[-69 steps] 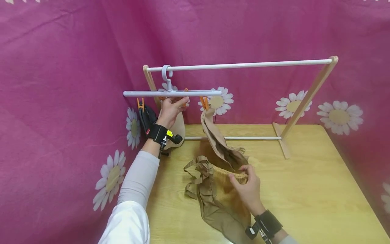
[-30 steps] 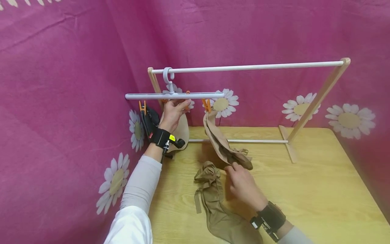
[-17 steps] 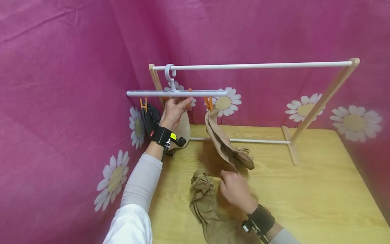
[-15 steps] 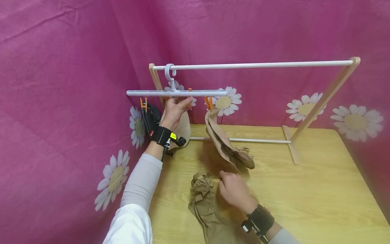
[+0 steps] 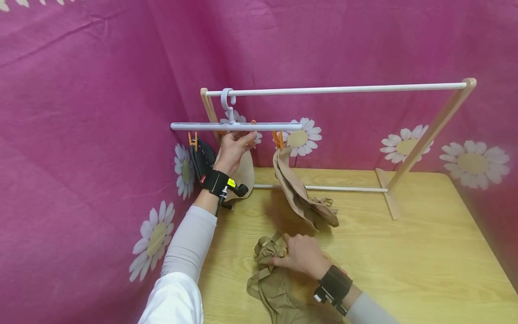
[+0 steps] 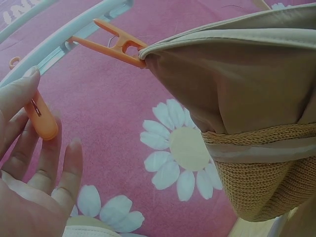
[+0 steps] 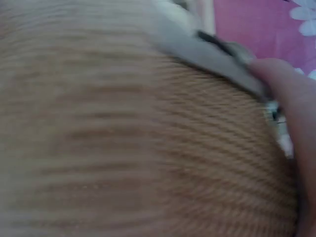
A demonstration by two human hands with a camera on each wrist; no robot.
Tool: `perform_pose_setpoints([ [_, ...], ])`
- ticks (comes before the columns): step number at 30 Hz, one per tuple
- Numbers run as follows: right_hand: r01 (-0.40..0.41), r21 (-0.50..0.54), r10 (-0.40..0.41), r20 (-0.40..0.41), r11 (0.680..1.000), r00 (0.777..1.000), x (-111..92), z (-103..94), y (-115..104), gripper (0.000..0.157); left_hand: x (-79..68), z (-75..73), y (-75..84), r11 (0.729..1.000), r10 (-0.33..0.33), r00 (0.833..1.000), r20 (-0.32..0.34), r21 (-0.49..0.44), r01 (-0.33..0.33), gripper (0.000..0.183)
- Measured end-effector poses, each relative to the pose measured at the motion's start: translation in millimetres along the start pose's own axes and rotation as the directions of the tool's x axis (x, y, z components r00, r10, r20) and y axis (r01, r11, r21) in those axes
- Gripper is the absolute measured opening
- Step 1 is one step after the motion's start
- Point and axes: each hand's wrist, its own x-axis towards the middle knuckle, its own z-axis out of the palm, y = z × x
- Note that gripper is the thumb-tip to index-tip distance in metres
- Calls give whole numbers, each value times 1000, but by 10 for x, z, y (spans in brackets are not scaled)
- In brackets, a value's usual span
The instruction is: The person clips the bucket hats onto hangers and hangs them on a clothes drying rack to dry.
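Note:
In the head view, my left hand [image 5: 233, 153] is raised just under the grey hanger [image 5: 243, 127]. Its thumb and fingers pinch an orange clothespin [image 6: 43, 121] in the left wrist view. Another orange clothespin [image 5: 278, 140] to the right bites the edge of a hanging tan sun hat [image 5: 293, 182], which has a cloth brim and a knitted crown. Low over the table, my right hand [image 5: 303, 256] grips a brown cloth-and-knit piece [image 5: 277, 288], seemingly another sun hat, crumpled with a strap showing. Blurred knit [image 7: 217, 148] fills most of the right wrist view.
The hanger hooks over the white top rod [image 5: 344, 90] of a wooden-legged rack. At its left end a clothespin holds a black item [image 5: 200, 157]; a beige piece [image 5: 244, 175] hangs behind my left wrist. Pink flowered cloth [image 5: 344, 45] walls the wooden table [image 5: 425, 252].
My right hand has drawn back from the hanging hat, then moved left and toward me with the brown piece, which is now more bunched. My left hand stays at the hanger.

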Motion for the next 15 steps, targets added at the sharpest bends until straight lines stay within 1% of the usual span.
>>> perform_pose_setpoints([
  [2, -14, -1, 14, 95, 1000, 995, 46, -45, -42, 62, -3, -11, -6, 1000, -1, 1000, 0, -5, 1, 26],
  [3, -6, 10, 5, 130, 1000, 992, 68, -65, -61, 52, -5, -15, -7, 1000, -2, 1000, 0, -8, 2, 26],
  [4, 8, 19, -10, 150, 1000, 989, 87, -81, -79, 41, -9, -18, -7, 1000, -4, 1000, 1, -8, 4, 27],
  [5, 24, 30, -29, 163, 999, 986, 103, -89, -92, 35, -12, -21, -7, 1000, -6, 1000, 2, -10, 6, 27],
  [6, 48, 44, -55, 164, 998, 985, 114, -93, -101, 36, -15, -23, -6, 1000, -8, 1000, 3, -8, 8, 28],
  [7, 70, 56, -79, 166, 996, 983, 124, -91, -109, 40, -18, -25, -3, 1000, -8, 1000, 6, -7, 8, 29],
  [10, 133, 88, -145, 145, 987, 979, 149, -67, -120, 40, -20, -35, 7, 1000, -15, 1000, 13, -4, 15, 33],
  [14, 197, 129, -215, 151, 972, 965, 206, -73, -124, 36, 0, -51, 28, 999, -38, 999, 14, -2, 38, 33],
  [15, 206, 141, -227, 160, 968, 961, 224, -88, -124, 37, 6, -53, 35, 999, -46, 999, 14, -5, 46, 32],
])
